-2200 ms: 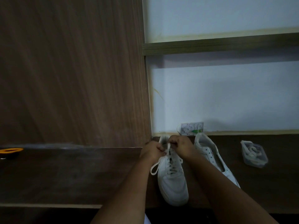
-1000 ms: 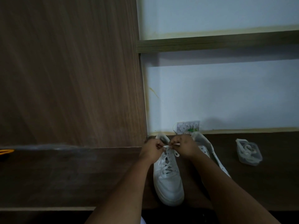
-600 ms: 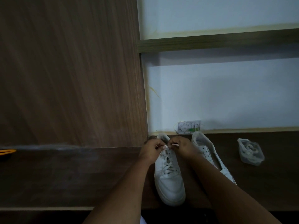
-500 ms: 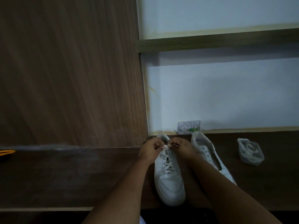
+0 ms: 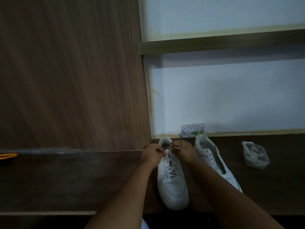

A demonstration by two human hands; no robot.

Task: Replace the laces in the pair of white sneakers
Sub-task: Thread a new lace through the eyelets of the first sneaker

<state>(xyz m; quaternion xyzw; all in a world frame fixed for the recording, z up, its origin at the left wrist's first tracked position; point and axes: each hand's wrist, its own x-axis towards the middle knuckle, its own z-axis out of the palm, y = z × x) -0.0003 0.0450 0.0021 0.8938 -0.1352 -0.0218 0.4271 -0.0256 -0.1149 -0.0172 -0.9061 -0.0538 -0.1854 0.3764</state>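
Note:
A white sneaker stands on the dark wooden table, toe toward me, with a white lace crossed through its eyelets. My left hand and my right hand meet over the sneaker's top eyelets, each pinching an end of that lace; the ends are mostly hidden in my fingers. The second white sneaker lies just to the right, partly behind my right forearm, with empty eyelets showing.
A clear plastic packet holding coiled laces lies on the table at the right. A small printed card leans against the white wall behind the sneakers. A brown wooden panel rises at the left; an orange object sits at the far left edge.
The loose lace loop that hung left of the sneaker has been drawn in. My hands have come closer together at the top eyelets and stayed there.

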